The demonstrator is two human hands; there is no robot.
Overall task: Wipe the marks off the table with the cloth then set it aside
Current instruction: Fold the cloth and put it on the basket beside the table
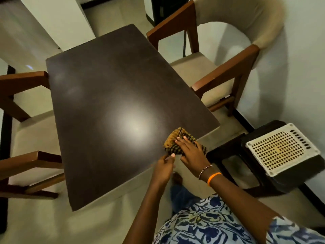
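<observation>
A yellow-and-black checked cloth lies bunched at the near right corner of the dark brown table. My right hand lies flat on top of the cloth, fingers spread and pressing it down. My left hand is just in front of the cloth at the table's near edge, its thumb and fingers pinching the cloth's near edge. A bright patch of lamp glare shows on the tabletop to the left of the cloth. Faint pale smudges show near the table's far left.
A wooden armchair with cream cushions stands at the table's right side, another at its left. A dark stool bearing a white perforated plastic panel stands to the right near the wall.
</observation>
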